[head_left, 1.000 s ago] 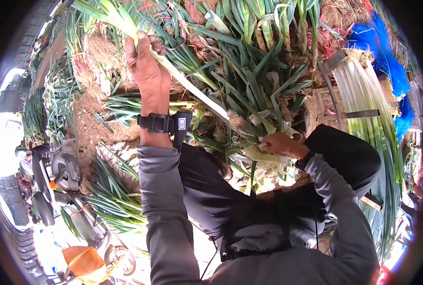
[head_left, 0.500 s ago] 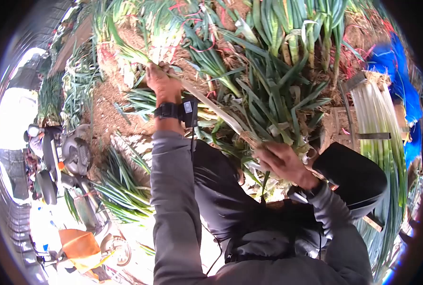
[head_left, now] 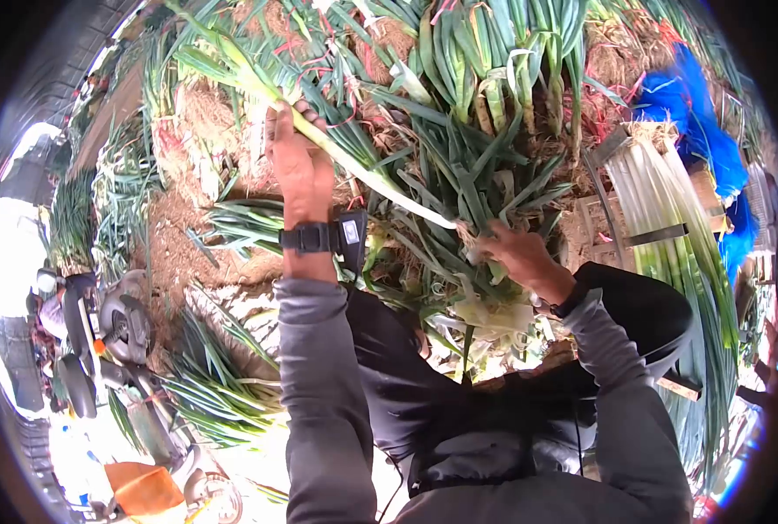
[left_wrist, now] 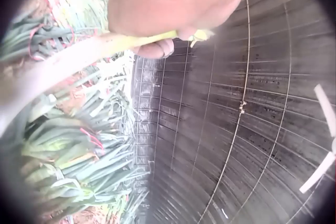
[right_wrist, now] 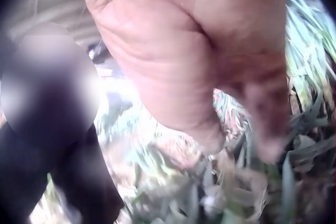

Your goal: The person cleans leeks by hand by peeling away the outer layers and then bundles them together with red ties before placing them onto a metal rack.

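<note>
My left hand (head_left: 300, 162) grips a long green onion (head_left: 380, 182) around its yellow-green upper stem. The onion slants down to the right, leaves at the upper left and roots at the lower end. Close beside the root end is my right hand (head_left: 524, 262), thumb and fingers apart in the right wrist view. A blurred pale scrap of peel (right_wrist: 236, 182) shows below the fingertips there. Under the right hand lies a heap of pale stripped peels (head_left: 494, 314), with dark green onion leaves (head_left: 472, 170) just beyond.
Trimmed white-stalked onions (head_left: 668, 192) rest in a rack at the right, near blue plastic (head_left: 695, 113). Root-on bundles (head_left: 494, 70) stand at the back. More onions (head_left: 210, 375) lie at the left, by a parked motorbike (head_left: 101, 332). The person's bent knee (head_left: 642, 306) is beside the right hand.
My right hand rose from the peel heap to the root end, then its fingers came apart just below it. The stem looks cleaner and shinier than half a second ago. My left hand keeps its hold.
</note>
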Tool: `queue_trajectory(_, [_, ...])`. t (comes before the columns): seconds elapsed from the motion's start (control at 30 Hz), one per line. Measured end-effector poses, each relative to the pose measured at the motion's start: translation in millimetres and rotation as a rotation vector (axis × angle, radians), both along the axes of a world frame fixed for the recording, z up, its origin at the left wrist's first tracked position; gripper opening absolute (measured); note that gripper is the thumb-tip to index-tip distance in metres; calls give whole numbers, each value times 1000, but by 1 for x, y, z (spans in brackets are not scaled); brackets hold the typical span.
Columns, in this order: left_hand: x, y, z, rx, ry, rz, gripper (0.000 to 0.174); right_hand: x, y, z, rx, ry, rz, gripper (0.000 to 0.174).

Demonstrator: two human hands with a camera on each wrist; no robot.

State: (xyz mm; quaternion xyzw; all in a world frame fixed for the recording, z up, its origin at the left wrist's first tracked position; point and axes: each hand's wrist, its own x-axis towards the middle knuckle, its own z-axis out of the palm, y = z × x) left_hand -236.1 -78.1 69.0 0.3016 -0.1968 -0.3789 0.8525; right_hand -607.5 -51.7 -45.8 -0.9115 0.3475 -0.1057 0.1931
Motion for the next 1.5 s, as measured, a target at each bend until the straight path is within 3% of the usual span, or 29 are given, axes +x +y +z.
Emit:
queue_trajectory(0.07, [-13, 3, 4, -32, -24, -95, 13, 25, -3, 4, 92, -337, 48, 26])
queue_trajectory(0.1, [-23, 5, 6, -46, -35, -133, 13, 36, -5, 31, 269, -305, -188, 21])
queue_trajectory(0.17, [-36, 3, 5, -72, -68, -265, 13, 67, -20, 72, 164, -673, -171, 16])
queue_trajectory(0.2, [-39, 3, 1, -82, -32, -315, 34, 82, -31, 81, 17, -696, -109, 18])
queue_trajectory(0.27, [-55, 5, 5, -31, -8, -338, 38, 114, -37, 105, -104, -678, -63, 22])
queue_trajectory(0.37, [-64, 2, 3, 80, -47, -367, 37, 142, -48, 105, -56, -728, 15, 18])
queue_trajectory(0.53, [-64, 2, -3, -12, 50, -441, 25, 148, -58, 90, 99, -710, -5, 17])
queue_trajectory(0.63, [-64, 0, -7, 19, 10, -436, 20, 144, -66, 98, 324, -699, 49, 17])
queue_trajectory(0.73, [-68, 3, 0, 48, 7, -326, 15, 129, -58, 95, 286, -850, 106, 15])
queue_trajectory(0.83, [-54, -2, -3, -77, 182, -432, 15, 108, -45, 100, 459, -1002, -29, 12])
queue_trajectory(0.93, [-47, 3, -1, -88, 266, -452, 26, 86, -45, 101, 672, -1311, -221, 8])
queue_trajectory(1.0, [-41, 2, -5, -64, 160, -399, 29, 67, -58, 106, 747, -1563, -436, 4])
queue_trajectory(1.07, [-45, 3, -6, -18, 52, -339, 30, 36, -88, 101, 593, -1533, -323, 8])
queue_trajectory(1.17, [-56, -1, -1, 13, 47, -395, 34, 44, -80, 88, -125, -513, -75, 14])
queue_trajectory(1.23, [-65, -2, -1, 39, 87, -448, 35, 62, -62, 79, 144, -601, -35, 21])
queue_trajectory(1.3, [-69, -5, -5, 15, 69, -467, 28, 86, -50, 89, 255, -752, -26, 25])
queue_trajectory(1.43, [-81, -4, -4, 26, 46, -437, 27, 123, -49, 90, 191, -858, 24, 19])
queue_trajectory(1.5, [-77, -3, -4, 23, 64, -438, 26, 126, -52, 96, 380, -779, 5, 19])
